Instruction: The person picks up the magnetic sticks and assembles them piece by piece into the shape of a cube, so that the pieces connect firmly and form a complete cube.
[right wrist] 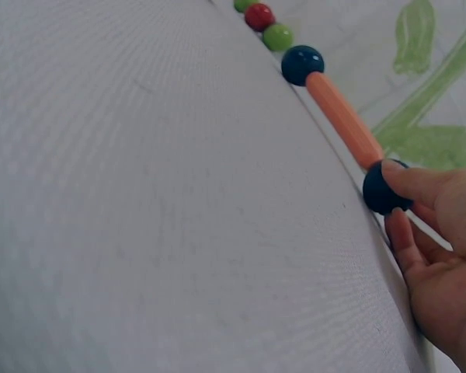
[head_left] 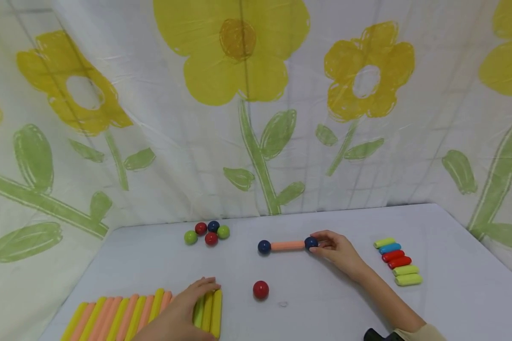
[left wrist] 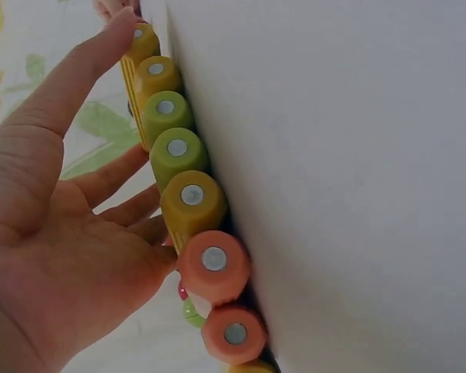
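Resting on the near-left part of the table [head_left: 409, 222], the left hand [head_left: 183, 308] lies flat, fingers straight, across a row of long sticks [head_left: 123, 315] in yellow, orange and green. The sticks lie side by side and touching, which keeps them in a tidy bank under the palm. The left wrist view shows metal discs set in the stick ends [left wrist: 193, 195], so the pieces are judged to be magnetic. The hand touches the sticks but grips none.

Beyond that hand, near the flowered cloth backdrop [head_left: 239, 118], sits a cluster of five small balls [head_left: 207, 233], red, green and dark blue, touching one another. A single red ball [head_left: 260, 290] lies apart, between the two hands.

Further right, an orange stick [head_left: 288, 246] lies flat with a dark blue ball at its left end [head_left: 264, 246] and a second dark blue ball [head_left: 310, 243] at its right end. The right hand [head_left: 339, 253] pinches that second ball between curled fingertips [right wrist: 419, 183], holding it against the stick's end; the wrist view confirms contact.

To the right of that hand, six short sticks [head_left: 397, 262], green, blue and red, lie stacked in a neat column, well clear of the assembly.
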